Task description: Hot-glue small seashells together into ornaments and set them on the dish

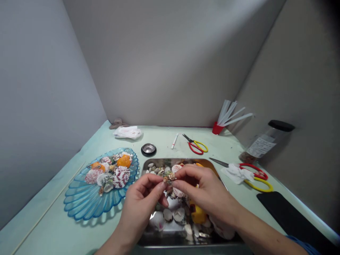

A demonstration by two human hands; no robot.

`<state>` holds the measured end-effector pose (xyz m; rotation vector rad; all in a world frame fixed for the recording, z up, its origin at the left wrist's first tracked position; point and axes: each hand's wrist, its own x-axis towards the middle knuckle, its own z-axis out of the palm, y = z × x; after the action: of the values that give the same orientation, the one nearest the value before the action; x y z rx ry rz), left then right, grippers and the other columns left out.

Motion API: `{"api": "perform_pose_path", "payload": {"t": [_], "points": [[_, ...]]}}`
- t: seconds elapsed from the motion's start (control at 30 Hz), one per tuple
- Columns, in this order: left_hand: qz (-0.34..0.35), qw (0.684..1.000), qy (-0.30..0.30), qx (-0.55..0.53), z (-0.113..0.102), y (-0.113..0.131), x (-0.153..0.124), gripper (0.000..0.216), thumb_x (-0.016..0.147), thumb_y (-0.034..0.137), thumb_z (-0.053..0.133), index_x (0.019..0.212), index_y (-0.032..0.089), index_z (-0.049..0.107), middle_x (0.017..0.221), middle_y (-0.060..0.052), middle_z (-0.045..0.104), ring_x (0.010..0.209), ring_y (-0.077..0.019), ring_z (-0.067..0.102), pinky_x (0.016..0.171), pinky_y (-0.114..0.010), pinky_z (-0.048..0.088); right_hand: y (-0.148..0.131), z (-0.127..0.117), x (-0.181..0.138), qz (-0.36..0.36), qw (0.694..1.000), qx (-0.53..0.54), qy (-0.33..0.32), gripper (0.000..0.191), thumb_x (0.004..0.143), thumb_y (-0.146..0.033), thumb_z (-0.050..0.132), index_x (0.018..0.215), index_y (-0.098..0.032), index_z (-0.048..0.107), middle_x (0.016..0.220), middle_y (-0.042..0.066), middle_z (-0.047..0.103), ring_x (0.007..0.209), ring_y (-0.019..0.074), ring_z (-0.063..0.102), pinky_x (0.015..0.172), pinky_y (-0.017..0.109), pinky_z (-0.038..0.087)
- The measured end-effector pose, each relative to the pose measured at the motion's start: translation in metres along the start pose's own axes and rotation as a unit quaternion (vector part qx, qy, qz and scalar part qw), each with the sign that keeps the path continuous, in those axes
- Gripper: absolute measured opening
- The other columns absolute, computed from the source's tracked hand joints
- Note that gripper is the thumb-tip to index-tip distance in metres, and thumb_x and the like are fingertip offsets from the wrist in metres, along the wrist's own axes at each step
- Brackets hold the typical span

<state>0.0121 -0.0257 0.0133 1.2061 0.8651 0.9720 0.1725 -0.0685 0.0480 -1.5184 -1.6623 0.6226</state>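
Above the metal tray (159,239), my left hand (145,198) and my right hand (205,189) meet with fingertips pinched. Between them is a cluster of small brown-and-white spiral shells (169,177). Both hands grip this cluster, and fingers partly cover it. Below, the tray holds loose shells, among them white clam-like shells (179,215), small pale shells (156,169) and a reddish-patterned scallop shell (176,168). Something yellow (198,214) lies in the tray, partly behind my right hand; I cannot make out its kind.
Left stands a blue shell-shaped dish (92,204) of shells. Behind the tray are a small round metal dish (148,149), scissors (196,145) and a white stick (174,141). To the right are larger scissors (256,173) with tissue, a leaning jar (265,141) and a red cup (217,128).
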Motion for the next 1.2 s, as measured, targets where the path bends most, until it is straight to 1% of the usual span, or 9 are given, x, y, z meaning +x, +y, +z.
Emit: {"api": "perform_pose_path", "payload": {"t": [0.1, 0.27, 0.4, 0.6, 0.83, 1.07, 1.2], "points": [[-0.008, 1.000, -0.007, -0.005, 0.0007, 0.0019, 0.0000, 0.012, 0.073, 0.026, 0.068, 0.071, 0.016, 0.061, 0.062, 0.002, 0.065, 0.046, -0.0084, 0.057, 0.049, -0.020, 0.045, -0.0005, -0.0030, 0.0007, -0.010, 1.000, 0.002, 0.005, 0.013, 0.085, -0.021, 0.056, 0.077, -0.020, 0.066, 0.074, -0.001, 0.064, 0.071, 0.0136, 0.057, 0.065, 0.025, 0.039], [-0.022, 1.000, 0.008, 0.003, 0.0016, 0.0037, 0.0004, 0.011, 0.074, 0.022, 0.068, 0.070, 0.015, 0.060, 0.059, 0.004, 0.064, 0.045, -0.0072, 0.056, 0.049, -0.018, 0.044, 0.0008, -0.0030, 0.0009, -0.005, 1.000, -0.009, 0.004, 0.015, 0.085, -0.020, 0.056, 0.074, -0.019, 0.066, 0.070, -0.002, 0.063, 0.068, 0.0123, 0.055, 0.064, 0.025, 0.038], [-0.022, 1.000, 0.007, 0.005, 0.0020, 0.0039, 0.0010, 0.013, 0.074, 0.025, 0.068, 0.070, 0.015, 0.060, 0.059, 0.004, 0.064, 0.046, -0.0077, 0.056, 0.050, -0.019, 0.044, 0.0017, -0.0026, 0.0016, 0.000, 1.000, -0.008, -0.001, 0.018, 0.085, -0.020, 0.057, 0.069, -0.018, 0.064, 0.067, -0.003, 0.061, 0.066, 0.0115, 0.054, 0.062, 0.024, 0.038], [-0.016, 1.000, -0.007, 0.000, 0.0008, 0.0030, 0.0008, 0.014, 0.078, 0.028, 0.065, 0.073, 0.016, 0.059, 0.066, 0.002, 0.067, 0.046, -0.0070, 0.056, 0.052, -0.019, 0.045, 0.0021, -0.0025, 0.0010, -0.015, 0.999, -0.032, 0.000, 0.018, 0.085, -0.019, 0.057, 0.068, -0.018, 0.063, 0.067, -0.003, 0.060, 0.066, 0.0107, 0.053, 0.062, 0.023, 0.037], [-0.024, 1.000, -0.015, 0.001, 0.0014, 0.0031, 0.0004, 0.015, 0.079, 0.027, 0.063, 0.072, 0.015, 0.058, 0.065, 0.001, 0.067, 0.046, -0.0067, 0.056, 0.053, -0.019, 0.044, 0.0028, -0.0024, 0.0018, -0.030, 0.998, -0.052, 0.007, 0.022, 0.086, -0.019, 0.056, 0.065, -0.017, 0.060, 0.065, -0.004, 0.057, 0.064, 0.0099, 0.051, 0.061, 0.023, 0.035], [-0.019, 1.000, -0.015, 0.000, 0.0000, 0.0010, 0.0015, 0.015, 0.080, 0.028, 0.063, 0.073, 0.015, 0.058, 0.068, 0.002, 0.067, 0.046, -0.0059, 0.055, 0.052, -0.019, 0.044, 0.0019, -0.0039, 0.0009, -0.036, 0.997, -0.067, 0.001, 0.019, 0.086, -0.018, 0.056, 0.068, -0.018, 0.062, 0.067, -0.003, 0.059, 0.066, 0.0106, 0.052, 0.063, 0.024, 0.035], [-0.022, 1.000, -0.017, -0.005, 0.0002, 0.0013, 0.0014, 0.014, 0.078, 0.027, 0.064, 0.072, 0.015, 0.058, 0.064, 0.002, 0.066, 0.045, -0.0061, 0.055, 0.051, -0.018, 0.043, 0.0028, -0.0039, 0.0014, -0.036, 0.998, -0.058, 0.005, 0.014, 0.085, -0.018, 0.057, 0.074, -0.019, 0.065, 0.072, -0.003, 0.061, 0.071, 0.0115, 0.054, 0.066, 0.024, 0.036]]}}
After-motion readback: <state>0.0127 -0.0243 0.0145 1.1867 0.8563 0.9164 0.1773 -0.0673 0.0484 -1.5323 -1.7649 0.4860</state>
